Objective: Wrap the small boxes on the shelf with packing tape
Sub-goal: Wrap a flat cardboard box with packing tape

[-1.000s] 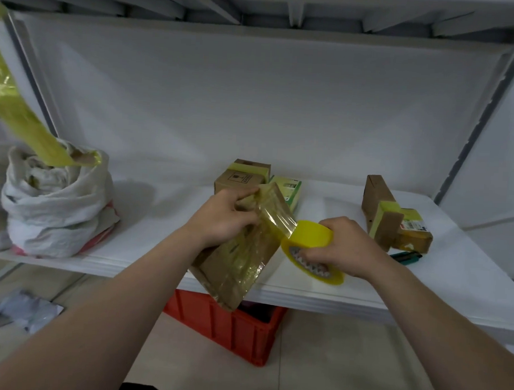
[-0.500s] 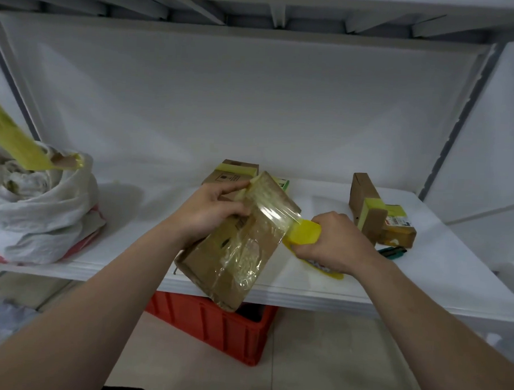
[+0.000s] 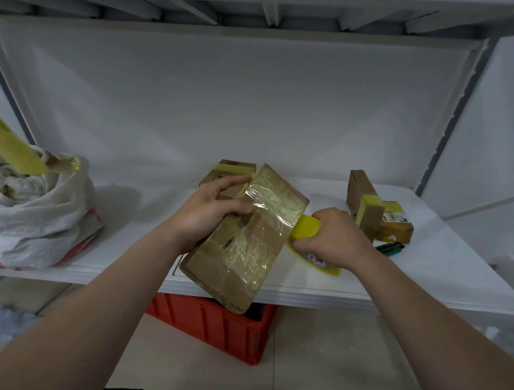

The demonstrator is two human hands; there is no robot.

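My left hand (image 3: 211, 212) grips the upper left edge of a flat brown cardboard box (image 3: 241, 247), tilted over the front edge of the white shelf (image 3: 422, 287). Clear yellowish tape covers much of the box's face. To the right, my right hand (image 3: 333, 239) holds a yellow tape roll (image 3: 306, 226), its strip running onto the box's right edge. Behind my left hand sits a small box with a yellow tape band (image 3: 233, 170), partly hidden. Two taped small boxes (image 3: 373, 211) lie at the right of the shelf.
A white woven sack (image 3: 34, 211) fills the shelf's left end, with a yellow tape strip (image 3: 13, 151) hanging above it. A dark green cutter (image 3: 392, 247) lies by the right boxes. A red crate (image 3: 220, 326) stands on the floor beneath the shelf. Grey shelf posts rise at both sides.
The box has turned more face-up and risen slightly in my left hand. My right hand carried the tape roll down behind the box's right edge, so less of the roll shows.
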